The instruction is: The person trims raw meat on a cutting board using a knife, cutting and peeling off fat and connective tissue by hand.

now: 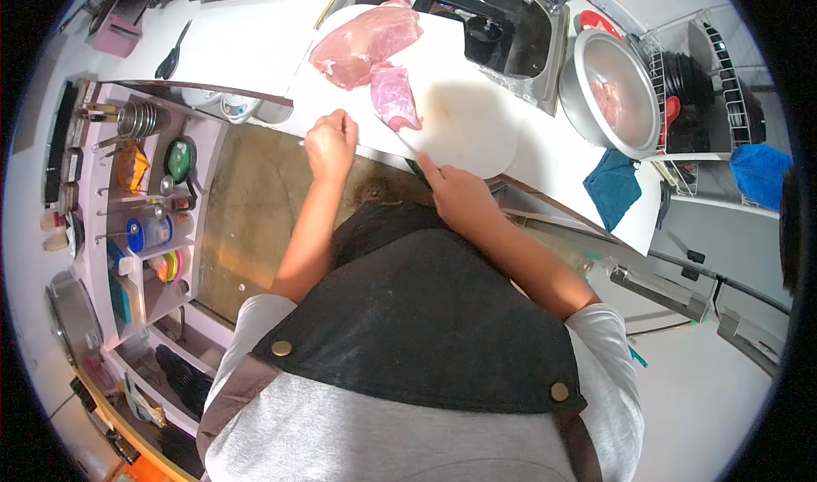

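Note:
My right hand (464,197) grips a knife (408,142) by its dark handle, near the counter's front edge. The blade points up and left, its tip close to the lower side of a smaller piece of raw meat (393,99). That piece lies on a white cutting board (472,133), up against a larger chunk of raw meat (362,46). Left of the meat, my left hand (332,146) is closed in a loose fist over the counter edge, apart from the meat, with no object showing in it.
Behind the board is a sink (523,44) with dark trays. A metal bowl (611,93) holding meat stands at the right, near a teal cloth (613,188) and a wire dish rack (719,82). Scissors (173,54) lie on the left counter, above open shelves (149,201).

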Demonstrator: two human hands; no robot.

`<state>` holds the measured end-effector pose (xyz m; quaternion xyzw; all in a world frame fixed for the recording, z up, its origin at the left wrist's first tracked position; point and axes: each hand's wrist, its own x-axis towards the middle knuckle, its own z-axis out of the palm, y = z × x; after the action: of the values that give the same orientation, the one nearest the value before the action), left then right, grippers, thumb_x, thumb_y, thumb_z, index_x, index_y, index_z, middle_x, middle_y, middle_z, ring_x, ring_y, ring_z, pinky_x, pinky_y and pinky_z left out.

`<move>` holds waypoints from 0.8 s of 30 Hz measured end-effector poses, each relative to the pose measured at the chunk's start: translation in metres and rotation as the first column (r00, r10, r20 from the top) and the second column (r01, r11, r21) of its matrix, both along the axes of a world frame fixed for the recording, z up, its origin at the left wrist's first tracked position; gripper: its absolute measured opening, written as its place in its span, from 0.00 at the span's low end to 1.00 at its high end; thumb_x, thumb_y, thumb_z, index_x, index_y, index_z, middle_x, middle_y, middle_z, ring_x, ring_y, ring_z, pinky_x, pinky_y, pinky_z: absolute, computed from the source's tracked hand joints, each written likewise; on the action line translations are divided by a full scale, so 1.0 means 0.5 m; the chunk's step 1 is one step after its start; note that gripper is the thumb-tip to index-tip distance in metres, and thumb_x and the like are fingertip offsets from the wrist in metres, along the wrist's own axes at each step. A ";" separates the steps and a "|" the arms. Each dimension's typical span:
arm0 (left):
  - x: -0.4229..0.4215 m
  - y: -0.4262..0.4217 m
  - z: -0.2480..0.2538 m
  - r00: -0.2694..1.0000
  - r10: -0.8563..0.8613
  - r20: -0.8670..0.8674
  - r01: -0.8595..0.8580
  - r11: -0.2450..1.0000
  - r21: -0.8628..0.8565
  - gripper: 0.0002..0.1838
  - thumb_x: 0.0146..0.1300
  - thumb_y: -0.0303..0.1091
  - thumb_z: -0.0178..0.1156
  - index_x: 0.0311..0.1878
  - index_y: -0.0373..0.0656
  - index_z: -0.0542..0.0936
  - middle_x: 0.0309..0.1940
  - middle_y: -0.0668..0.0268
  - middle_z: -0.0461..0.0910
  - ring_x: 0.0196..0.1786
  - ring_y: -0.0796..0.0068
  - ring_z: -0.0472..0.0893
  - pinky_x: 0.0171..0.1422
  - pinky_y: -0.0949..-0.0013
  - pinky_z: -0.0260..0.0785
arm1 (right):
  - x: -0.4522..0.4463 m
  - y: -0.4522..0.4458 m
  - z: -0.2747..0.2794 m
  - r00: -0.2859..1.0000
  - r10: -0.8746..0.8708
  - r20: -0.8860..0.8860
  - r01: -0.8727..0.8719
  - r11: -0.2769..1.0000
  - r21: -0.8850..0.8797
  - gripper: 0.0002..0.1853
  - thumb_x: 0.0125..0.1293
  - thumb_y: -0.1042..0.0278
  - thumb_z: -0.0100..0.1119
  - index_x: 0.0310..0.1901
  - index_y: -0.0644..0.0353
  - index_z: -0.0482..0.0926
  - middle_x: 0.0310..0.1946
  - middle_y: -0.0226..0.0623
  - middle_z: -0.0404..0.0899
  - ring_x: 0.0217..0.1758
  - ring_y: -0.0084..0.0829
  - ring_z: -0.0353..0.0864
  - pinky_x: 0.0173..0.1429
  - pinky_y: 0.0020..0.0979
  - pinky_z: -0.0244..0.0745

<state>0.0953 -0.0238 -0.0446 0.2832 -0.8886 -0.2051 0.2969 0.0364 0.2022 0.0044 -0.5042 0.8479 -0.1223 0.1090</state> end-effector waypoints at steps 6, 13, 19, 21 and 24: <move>0.018 -0.044 0.073 0.996 -0.085 0.020 0.074 0.945 0.319 0.12 0.59 0.40 0.60 0.34 0.40 0.84 0.20 0.54 0.77 0.23 0.61 0.78 0.32 0.62 0.69 | -0.025 0.112 0.100 0.959 -0.012 0.284 0.004 0.999 0.032 0.29 0.57 0.72 0.51 0.63 0.58 0.66 0.29 0.50 0.77 0.33 0.49 0.79 0.39 0.45 0.74; -0.225 -0.028 0.392 0.740 -0.371 -0.561 0.509 0.854 0.106 0.13 0.56 0.39 0.66 0.36 0.39 0.84 0.23 0.66 0.82 0.25 0.82 0.77 0.32 0.74 0.69 | -0.004 0.195 0.112 0.855 -0.327 0.402 0.400 0.910 -0.110 0.29 0.56 0.68 0.57 0.62 0.52 0.70 0.25 0.52 0.76 0.27 0.47 0.79 0.35 0.39 0.72; -0.472 0.029 0.394 0.349 -0.390 -0.852 0.437 0.872 -0.220 0.10 0.53 0.37 0.69 0.30 0.39 0.84 0.23 0.68 0.82 0.24 0.81 0.77 0.31 0.75 0.69 | 0.081 0.244 0.054 0.747 -0.498 0.440 0.640 0.716 -0.277 0.29 0.55 0.68 0.60 0.62 0.50 0.71 0.21 0.47 0.77 0.19 0.37 0.77 0.30 0.32 0.72; -0.571 0.042 0.223 0.726 -0.427 -0.539 0.456 0.886 -0.087 0.11 0.56 0.41 0.65 0.32 0.44 0.85 0.25 0.60 0.83 0.29 0.68 0.81 0.38 0.66 0.73 | 0.106 0.262 0.048 0.642 -0.596 0.482 0.723 0.680 -0.123 0.30 0.56 0.68 0.61 0.63 0.49 0.70 0.25 0.47 0.79 0.22 0.36 0.78 0.33 0.30 0.73; -0.633 0.008 0.010 0.635 -0.762 0.127 0.772 0.632 -0.068 0.08 0.53 0.37 0.66 0.35 0.47 0.85 0.31 0.57 0.82 0.39 0.56 0.82 0.48 0.56 0.72 | 0.139 0.289 0.030 0.586 -0.631 0.508 0.770 0.629 -0.108 0.31 0.57 0.68 0.61 0.65 0.49 0.68 0.32 0.50 0.80 0.27 0.33 0.79 0.37 0.29 0.73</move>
<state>-0.2213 -0.0201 -0.0395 -0.1307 -0.9468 -0.2476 0.1586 0.1057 0.3470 0.0193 -0.0936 0.9012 -0.3959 0.1496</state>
